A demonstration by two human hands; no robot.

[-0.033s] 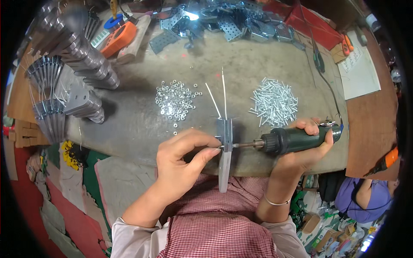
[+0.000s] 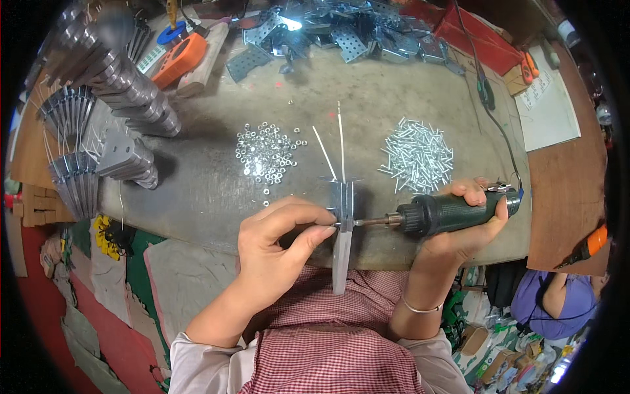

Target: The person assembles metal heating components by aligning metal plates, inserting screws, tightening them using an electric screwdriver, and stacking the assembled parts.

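Nothing has shifted since the earlier picture: both hands keep the same hold, so the driving is still under way and the fastener is probably not yet seated.

The left hand pinches the grey metal bracket between thumb and forefinger at the near edge of the desk. The right hand is clenched round the dark green electric screwdriver, whose bit presses sideways against the bracket just beside the left fingertips.

Beyond the left hand lies a pile of small nuts; beyond the right, a heap of screws.
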